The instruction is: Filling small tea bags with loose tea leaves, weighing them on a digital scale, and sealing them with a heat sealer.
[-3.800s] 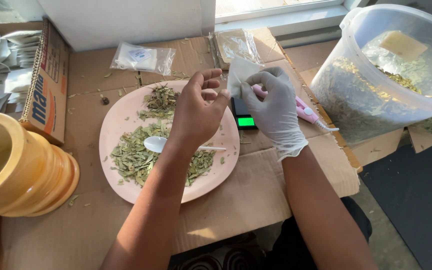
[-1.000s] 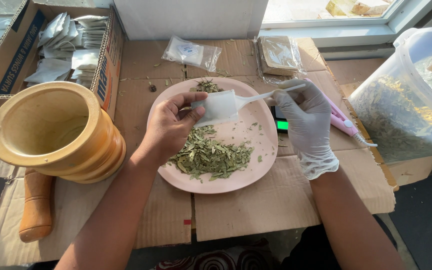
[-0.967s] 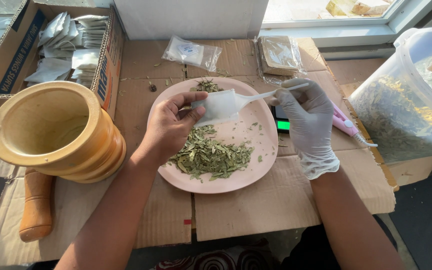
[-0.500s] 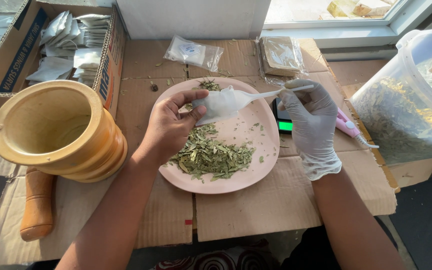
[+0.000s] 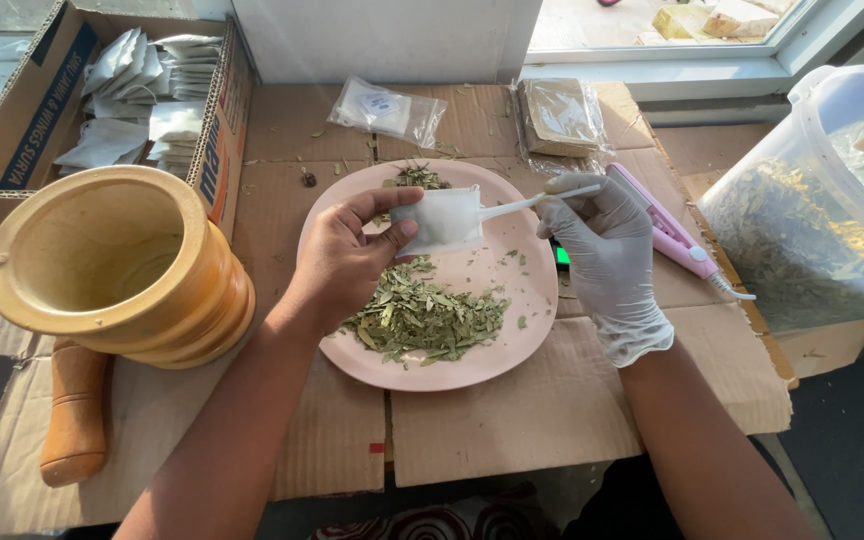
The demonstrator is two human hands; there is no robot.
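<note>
Close head view, facing down

The bare, ungloved left hand (image 5: 344,268) wears no ring or watch, and its forearm, running off toward seven o'clock, carries no sleeve. The right hand (image 5: 607,262) is covered by a thin, pale grey-white disposable glove, wrinkled across the knuckles, its cuff bunching loosely at the wrist. The forearm below it, toward five o'clock, is sleeveless.

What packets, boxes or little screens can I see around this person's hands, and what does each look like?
Small white sachet: held in left hand above pink plate.
Cardboard box: far left, brown, holding white sachets.
Clear bag: behind plate, white contents.
Clear packet: by window, tan contents.
Green screen: beside gloved right hand.
</note>
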